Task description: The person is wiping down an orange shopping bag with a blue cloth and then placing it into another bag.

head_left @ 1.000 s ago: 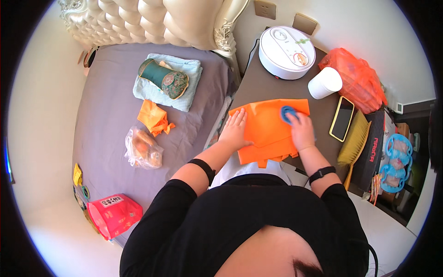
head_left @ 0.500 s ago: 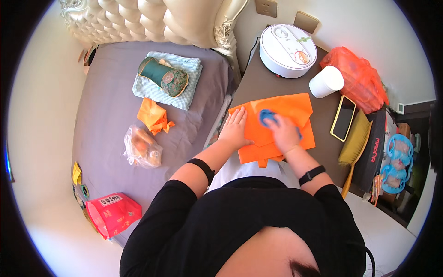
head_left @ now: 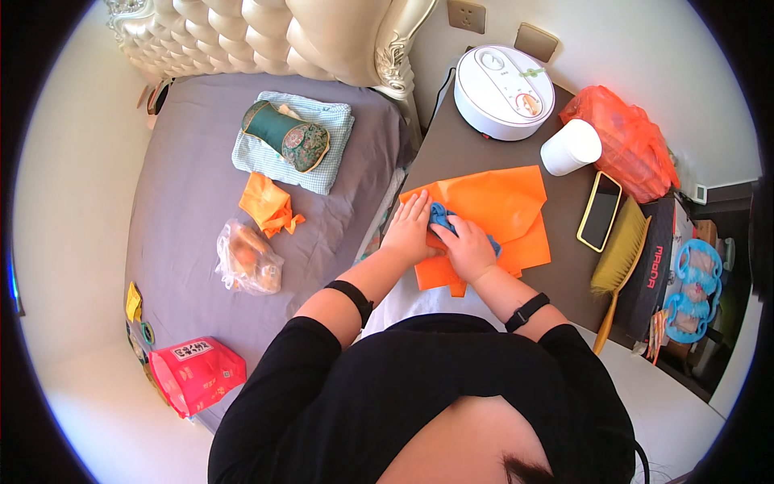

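Note:
A flat orange fabric piece, seemingly a folded bag (head_left: 508,196), lies on the brown tabletop at its near left edge. My left hand (head_left: 408,229) rests flat on its left side, fingers stretched out. Close beside it, my right hand (head_left: 471,250) presses a crumpled blue cloth (head_left: 439,215) against the orange surface. Parts of the cloth stick out on both sides of the right hand; the rest is hidden under the palm.
Beyond the orange piece stand a round white appliance (head_left: 504,93) and a white cup (head_left: 571,148). A red plastic bag (head_left: 621,141), a phone (head_left: 600,210) and a yellow brush (head_left: 621,250) lie to the right. At left, the bed (head_left: 185,169) holds a green pillow (head_left: 284,135).
My right hand has slid left with the blue cloth across the orange piece, closer to my left hand. The left hand stays in nearly the same place.

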The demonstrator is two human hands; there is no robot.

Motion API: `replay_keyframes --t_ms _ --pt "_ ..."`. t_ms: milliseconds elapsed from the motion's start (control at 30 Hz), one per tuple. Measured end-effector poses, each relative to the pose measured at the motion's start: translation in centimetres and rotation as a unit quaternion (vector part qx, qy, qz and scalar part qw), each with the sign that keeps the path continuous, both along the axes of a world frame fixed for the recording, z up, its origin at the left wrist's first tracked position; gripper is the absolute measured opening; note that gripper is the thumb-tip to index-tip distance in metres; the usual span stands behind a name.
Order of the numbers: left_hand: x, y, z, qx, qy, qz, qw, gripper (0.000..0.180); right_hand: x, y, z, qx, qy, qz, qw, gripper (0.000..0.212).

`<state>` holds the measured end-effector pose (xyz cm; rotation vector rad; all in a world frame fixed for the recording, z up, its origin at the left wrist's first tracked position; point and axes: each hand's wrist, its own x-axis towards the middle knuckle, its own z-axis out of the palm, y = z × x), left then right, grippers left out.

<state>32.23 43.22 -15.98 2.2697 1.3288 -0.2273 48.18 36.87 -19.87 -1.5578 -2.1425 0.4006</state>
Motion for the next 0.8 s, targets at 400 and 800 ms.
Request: replay_keyframes --t_ms 400,800 --pt "-0.4 -0.1 -0.9 0.014 -0.057 -0.012 0.998 0.108 6.0 0.4 0.2 0.039 -0.069 -0.198 0.977 0.040" --pt "-3.9 1.5 -1.0 0.090 -0.105 0.117 0.983 0.085 1.0 -0.4 2.0 -0.018 0.002 0.005 1.000 0.039"
